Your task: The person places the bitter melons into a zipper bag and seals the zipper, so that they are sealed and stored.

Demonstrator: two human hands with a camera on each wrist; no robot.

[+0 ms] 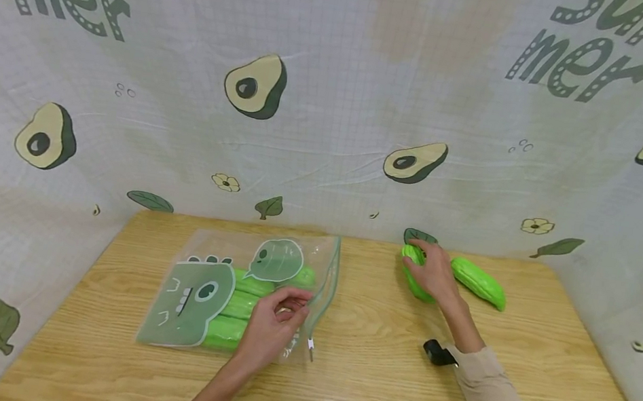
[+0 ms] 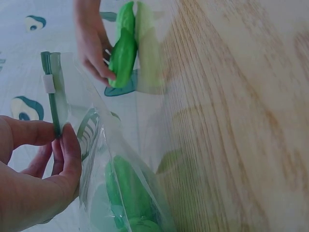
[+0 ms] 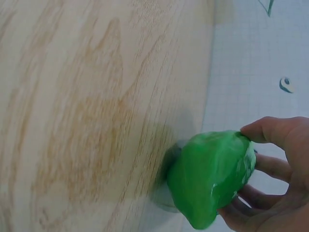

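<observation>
Green gourd [image 3: 207, 169] — gripped in right hand [image 1: 437, 272] — second gourd [image 1: 478, 283] near.

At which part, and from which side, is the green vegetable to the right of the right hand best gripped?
Probably around the middle of the green vegetable, from above, with thumb and fingers across its long sides: it is elongated, lies on its side on the table, and its top is uncovered.

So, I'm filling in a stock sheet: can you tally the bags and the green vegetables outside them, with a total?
Zip bag: 1
Green vegetables outside it: 2, one in the right hand, one lying beside that hand
Total: 3
</observation>
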